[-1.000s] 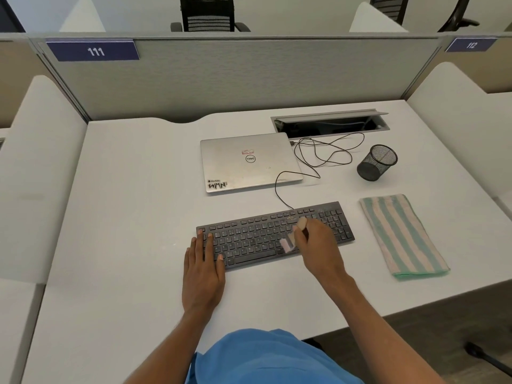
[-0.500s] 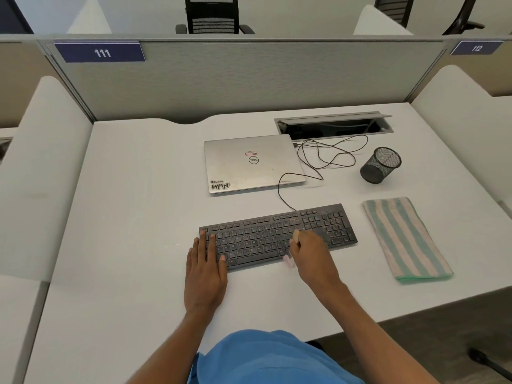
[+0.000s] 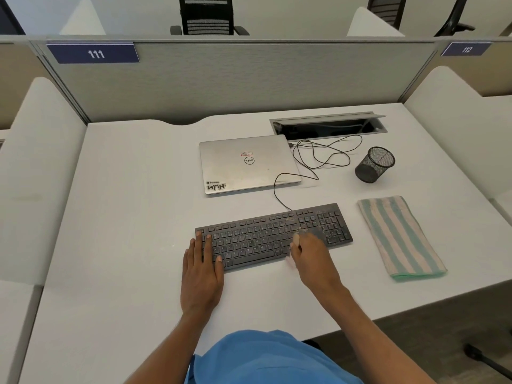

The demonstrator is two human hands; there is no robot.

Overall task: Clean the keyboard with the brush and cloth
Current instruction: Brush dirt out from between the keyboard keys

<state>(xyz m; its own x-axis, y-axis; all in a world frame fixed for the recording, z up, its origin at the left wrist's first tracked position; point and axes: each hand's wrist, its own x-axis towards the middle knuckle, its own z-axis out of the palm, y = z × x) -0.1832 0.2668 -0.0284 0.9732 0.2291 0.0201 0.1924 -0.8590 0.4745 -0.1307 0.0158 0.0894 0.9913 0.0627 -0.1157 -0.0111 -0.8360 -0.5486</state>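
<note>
Right hand [image 3: 313, 261]: fingers curled round the brush [image 3: 296, 239]; pale handle end shows above the knuckles, bristles blurred at the board's near edge
Keyboard [image 3: 263, 231]: dark, lies under and beyond the grip, long axis running left to right across it, right end slightly farther off
Number pad: dusty, just right of and beyond the grip; judged the next patch to sweep, right hand nearer
Left hand [image 3: 202, 275]: flat, fingers straight, pressing on the keyboard's left end, well left of the grip
Cloth [image 3: 399, 236]: striped, folded, right of the grip, apart from the keyboard's right end, untouched
Change: a second ago the brush sat over the middle rows; it has drawn back toward the near edge; left hand and cloth unmoved
</note>
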